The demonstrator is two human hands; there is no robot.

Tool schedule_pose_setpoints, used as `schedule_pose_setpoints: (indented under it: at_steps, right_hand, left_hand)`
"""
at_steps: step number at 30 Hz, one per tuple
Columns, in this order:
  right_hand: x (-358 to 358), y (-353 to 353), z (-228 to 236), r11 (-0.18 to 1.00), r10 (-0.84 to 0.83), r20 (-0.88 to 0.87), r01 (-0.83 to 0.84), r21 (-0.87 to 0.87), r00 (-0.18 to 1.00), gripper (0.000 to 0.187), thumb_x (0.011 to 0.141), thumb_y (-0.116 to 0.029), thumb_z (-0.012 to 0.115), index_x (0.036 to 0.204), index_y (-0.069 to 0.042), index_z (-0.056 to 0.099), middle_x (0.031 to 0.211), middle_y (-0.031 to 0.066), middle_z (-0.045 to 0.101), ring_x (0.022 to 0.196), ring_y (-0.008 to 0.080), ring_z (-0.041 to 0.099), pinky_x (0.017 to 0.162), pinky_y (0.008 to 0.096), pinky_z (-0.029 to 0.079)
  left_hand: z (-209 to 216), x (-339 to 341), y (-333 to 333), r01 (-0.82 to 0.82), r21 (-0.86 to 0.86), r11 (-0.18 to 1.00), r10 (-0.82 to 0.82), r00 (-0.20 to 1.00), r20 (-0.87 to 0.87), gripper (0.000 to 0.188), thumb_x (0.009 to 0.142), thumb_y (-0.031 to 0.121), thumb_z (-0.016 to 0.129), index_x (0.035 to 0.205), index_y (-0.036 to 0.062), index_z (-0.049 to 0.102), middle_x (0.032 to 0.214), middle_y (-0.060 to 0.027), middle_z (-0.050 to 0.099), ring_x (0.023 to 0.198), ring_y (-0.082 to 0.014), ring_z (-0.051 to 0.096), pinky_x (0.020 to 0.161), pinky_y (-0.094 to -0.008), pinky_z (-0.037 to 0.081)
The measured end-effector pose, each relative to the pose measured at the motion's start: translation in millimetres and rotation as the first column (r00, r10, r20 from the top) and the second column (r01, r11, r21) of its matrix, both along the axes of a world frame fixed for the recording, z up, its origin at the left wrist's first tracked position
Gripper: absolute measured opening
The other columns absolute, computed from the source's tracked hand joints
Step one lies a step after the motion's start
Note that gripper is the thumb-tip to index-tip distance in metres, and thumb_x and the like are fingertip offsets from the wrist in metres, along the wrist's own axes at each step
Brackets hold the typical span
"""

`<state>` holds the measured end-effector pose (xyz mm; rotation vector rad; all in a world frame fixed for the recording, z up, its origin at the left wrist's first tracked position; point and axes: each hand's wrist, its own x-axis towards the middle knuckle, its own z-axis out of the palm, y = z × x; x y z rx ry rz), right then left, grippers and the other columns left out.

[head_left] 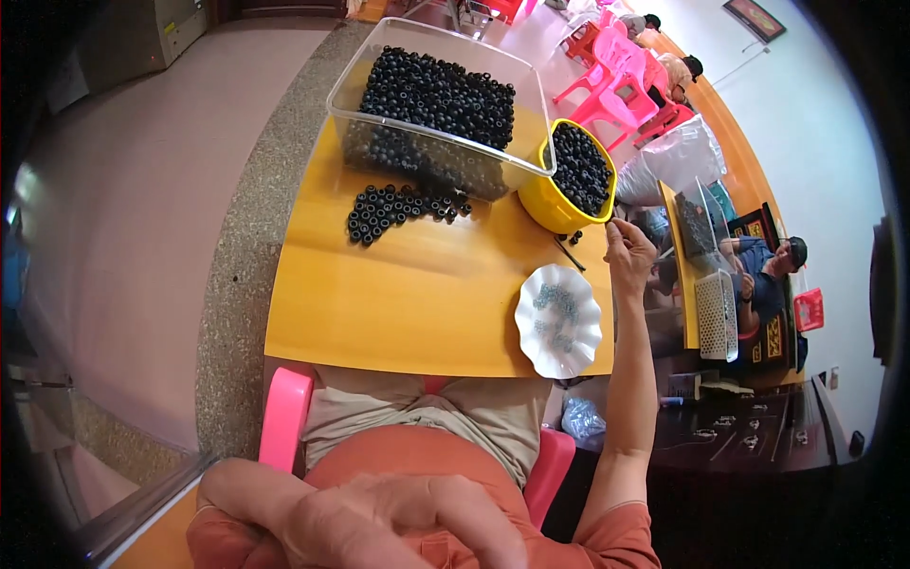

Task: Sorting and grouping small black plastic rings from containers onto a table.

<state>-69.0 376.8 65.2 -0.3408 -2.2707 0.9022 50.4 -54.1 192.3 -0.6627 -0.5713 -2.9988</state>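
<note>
1. Reaching up at 1 o'clock, right hand (627,248) has its grip pinched shut at the fingertips; whatever it pinches is too small to tell.
2. Yellow bucket (550,204) of black beads sits just beside it at 12 o'clock.
3. White scalloped dish (559,322) lies on the worktop (417,294) near the wrist.
4. Left hand (379,522) rests at 6 o'clock, loosely open, holding nothing.
5. Clear tub (427,95) and loose black beads (393,209) lie at 11 o'clock.

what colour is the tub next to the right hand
Yellow tub, full of small black rings, seen in the head view.
</note>
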Motion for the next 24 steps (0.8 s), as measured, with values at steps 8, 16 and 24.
schedule_pose_setpoints:
  at_steps: [8, 16, 24]
  right_hand:
    - [12, -4, -5, 0.998, 0.063, -0.019, -0.064, -0.023, 0.998, 0.019, 0.091, -0.014, 0.069, 0.102, 0.002, 0.070, 0.068, -0.0001, 0.062, 0.052, 0.0049, 0.053, 0.047, 0.0194, 0.043]
    - [18, -19, -8, 0.995, 0.096, -0.015, -0.096, -0.035, 0.995, 0.016, 0.092, -0.013, 0.067, 0.101, 0.001, 0.070, 0.067, -0.0016, 0.060, 0.053, 0.0042, 0.053, 0.047, 0.0188, 0.042]
    - [18, -54, -9, 0.961, 0.278, -0.076, -0.277, 0.029, 0.958, 0.012, 0.091, -0.004, 0.066, 0.102, 0.000, 0.069, 0.077, -0.0004, 0.061, 0.057, 0.0028, 0.052, 0.050, 0.0171, 0.040]
  left_hand:
    - [24, -8, -18, 0.512, -0.124, 0.850, -0.490, 0.855, 0.171, 0.011, 0.081, -0.003, 0.065, 0.073, 0.0014, 0.072, 0.095, -0.0282, 0.060, 0.080, -0.0302, 0.061, 0.071, -0.0332, 0.051]
    - [15, 3, 1, 0.369, -0.008, 0.929, -0.368, 0.927, 0.076, 0.013, 0.083, 0.004, 0.068, 0.071, 0.0079, 0.073, 0.094, -0.0282, 0.060, 0.077, -0.0294, 0.060, 0.072, -0.0339, 0.051]
    - [17, 8, 6, 0.367, 0.058, 0.928, -0.372, 0.916, 0.152, 0.011, 0.079, 0.005, 0.073, 0.070, 0.0097, 0.070, 0.088, -0.0246, 0.059, 0.076, -0.0299, 0.061, 0.065, -0.0330, 0.051]
